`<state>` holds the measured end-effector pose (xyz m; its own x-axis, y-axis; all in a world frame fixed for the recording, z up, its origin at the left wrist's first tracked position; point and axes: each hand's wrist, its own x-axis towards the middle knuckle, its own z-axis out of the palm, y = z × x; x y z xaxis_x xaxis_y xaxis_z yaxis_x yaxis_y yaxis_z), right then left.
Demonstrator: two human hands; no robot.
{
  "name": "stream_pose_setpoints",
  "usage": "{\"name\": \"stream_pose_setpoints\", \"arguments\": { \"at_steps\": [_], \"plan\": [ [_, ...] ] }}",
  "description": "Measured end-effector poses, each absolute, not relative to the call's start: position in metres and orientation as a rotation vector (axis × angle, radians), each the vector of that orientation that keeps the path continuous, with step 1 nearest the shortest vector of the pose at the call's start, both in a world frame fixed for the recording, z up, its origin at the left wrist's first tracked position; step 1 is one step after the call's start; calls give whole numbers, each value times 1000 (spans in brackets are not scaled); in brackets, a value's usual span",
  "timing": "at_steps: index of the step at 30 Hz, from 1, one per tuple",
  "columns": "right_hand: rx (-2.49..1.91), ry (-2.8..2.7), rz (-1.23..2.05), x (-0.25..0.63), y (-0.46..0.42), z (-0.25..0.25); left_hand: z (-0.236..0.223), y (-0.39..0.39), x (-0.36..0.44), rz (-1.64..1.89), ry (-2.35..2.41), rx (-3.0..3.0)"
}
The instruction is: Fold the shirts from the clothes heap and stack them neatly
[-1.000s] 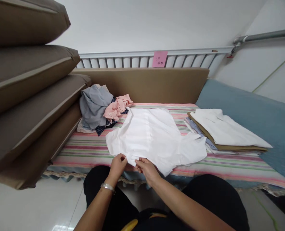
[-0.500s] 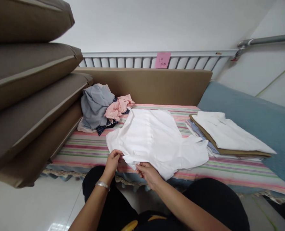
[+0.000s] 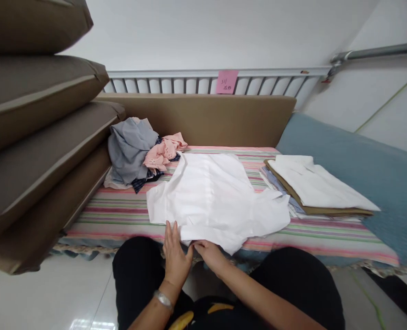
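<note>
A white short-sleeved shirt [image 3: 206, 197] lies spread on the striped cloth [image 3: 120, 215], its near edge reaching the front of the bed. My left hand [image 3: 176, 254] rests at that near edge on the left, fingers stretched out and lying against the fabric, thumb pointing toward the other hand. Just to its right, my right hand [image 3: 212, 255] pinches the shirt's near edge between thumb and fingers. The fingertips of the right hand are partly hidden by the fabric.
Folded garments [image 3: 322, 183] are stacked at the right, a white one on top. Crumpled clothes [image 3: 131, 146], grey, pink and dark plaid, lie at the back left. Thick brown cushions [image 3: 45, 128] tower at the left; a brown panel [image 3: 206, 117] stands behind.
My left hand has moved right and toward me, going from a pinch to spread fingers on the shirt. My right hand has come slightly nearer to me, still at the shirt's edge.
</note>
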<state>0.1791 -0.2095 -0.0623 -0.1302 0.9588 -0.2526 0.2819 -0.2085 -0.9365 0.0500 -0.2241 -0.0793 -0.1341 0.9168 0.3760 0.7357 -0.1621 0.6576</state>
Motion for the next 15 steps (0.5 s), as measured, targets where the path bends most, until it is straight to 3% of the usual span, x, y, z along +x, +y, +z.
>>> {"name": "stream_pose_setpoints", "arguments": {
  "at_steps": [7,15],
  "plan": [
    [-1563,-1900,818,191,-218,-47,-74,-205,65,1231,1957,2139],
    [-1868,-1822,607,221,-231,-62,-79,-209,55,1238,1952,2300]
  ]
}}
